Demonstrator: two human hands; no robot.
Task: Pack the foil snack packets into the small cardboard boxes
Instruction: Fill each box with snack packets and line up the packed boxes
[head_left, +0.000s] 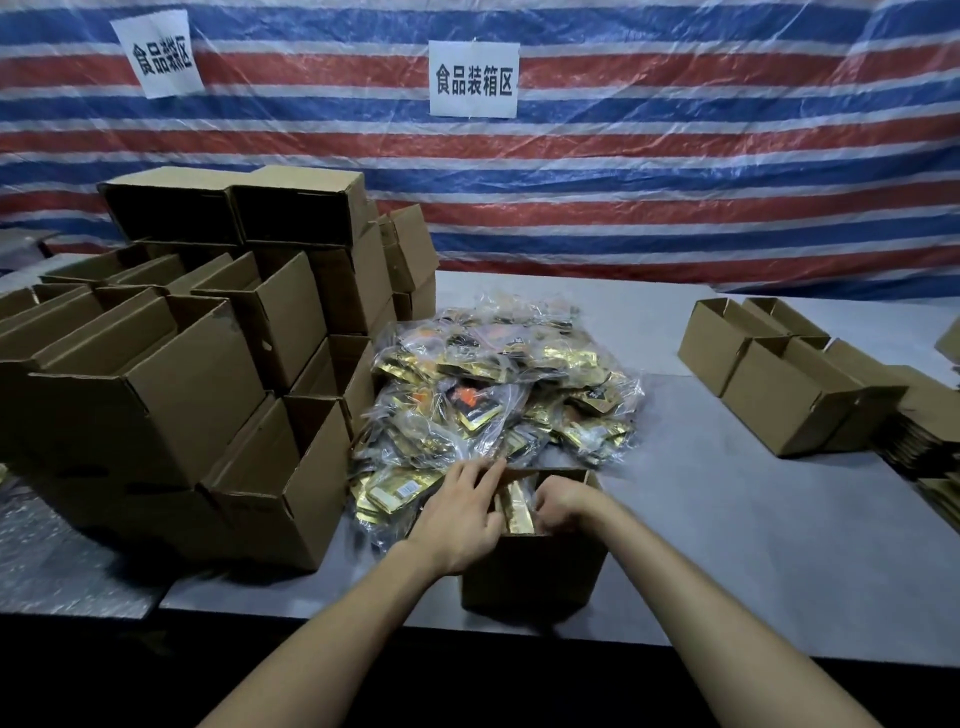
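Reaching up from bottom edge, both forearms meet at small open brown cardboard box, lower ctr. L hand: fingers spread over box's left rim. R hand: fingers curled onto gold foil packets inside; can't tell if pinching. Packets on edge, long axis toward frame top.

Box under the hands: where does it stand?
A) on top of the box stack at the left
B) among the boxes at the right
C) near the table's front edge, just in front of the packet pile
C: the box sits by the near edge of the table, with the packet pile right behind it.
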